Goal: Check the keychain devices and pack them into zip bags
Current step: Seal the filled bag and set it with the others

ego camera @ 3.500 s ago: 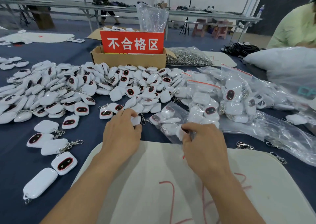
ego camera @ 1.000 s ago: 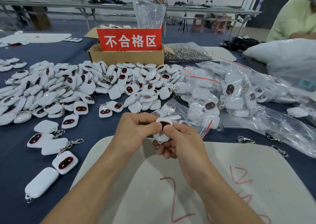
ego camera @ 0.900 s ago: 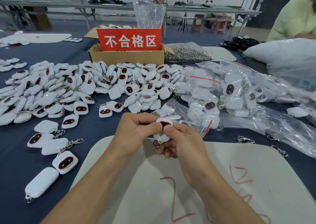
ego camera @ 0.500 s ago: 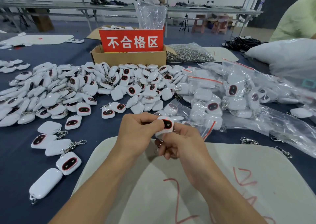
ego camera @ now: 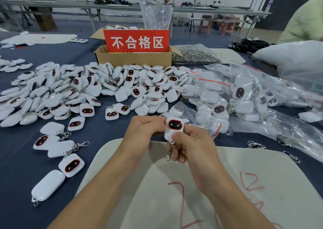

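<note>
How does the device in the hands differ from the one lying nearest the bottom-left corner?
The held device shows its dark, red-rimmed face; the corner device shows only plain white. The held device is pinched between left hand and right hand; the corner device lies on the cloth. Both are white with metal clips.

Both hands hold one keychain device face-up above white board: left hand pinches its left edge, right hand grips its lower end. Clasp hangs below.

White keychain devices, navy bench
Device faces black, rimmed red; the brown box behind them bears a red sign lettered white.
</note>
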Available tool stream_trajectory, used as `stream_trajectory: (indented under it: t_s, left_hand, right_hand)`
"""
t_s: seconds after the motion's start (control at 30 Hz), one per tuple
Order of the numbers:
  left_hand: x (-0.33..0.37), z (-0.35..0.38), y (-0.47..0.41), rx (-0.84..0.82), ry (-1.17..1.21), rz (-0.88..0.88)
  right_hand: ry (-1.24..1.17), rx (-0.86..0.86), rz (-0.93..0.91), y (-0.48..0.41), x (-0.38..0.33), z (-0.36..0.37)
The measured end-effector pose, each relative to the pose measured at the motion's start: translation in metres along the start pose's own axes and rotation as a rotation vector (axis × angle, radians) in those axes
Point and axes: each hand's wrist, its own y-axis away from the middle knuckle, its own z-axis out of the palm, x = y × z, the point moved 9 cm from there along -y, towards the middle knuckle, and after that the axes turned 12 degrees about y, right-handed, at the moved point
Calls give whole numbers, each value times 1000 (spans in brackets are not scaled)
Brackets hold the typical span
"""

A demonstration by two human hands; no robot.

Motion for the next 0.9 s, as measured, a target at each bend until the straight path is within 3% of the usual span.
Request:
stream_trajectory:
  t_s: [0.4, 0.63, 0.9]
  left_hand:
    - [-2, 0, 2, -26, -33, 32]
    - [9, 5, 5, -1, 35, 89]
    - [7, 3, 5, 41, 106, 38]
  right_hand:
    - [15, 35, -23, 0, 1, -5]
    - [403, 372, -228, 13, -21, -29]
    - [549, 223, -300, 8, -27, -19]
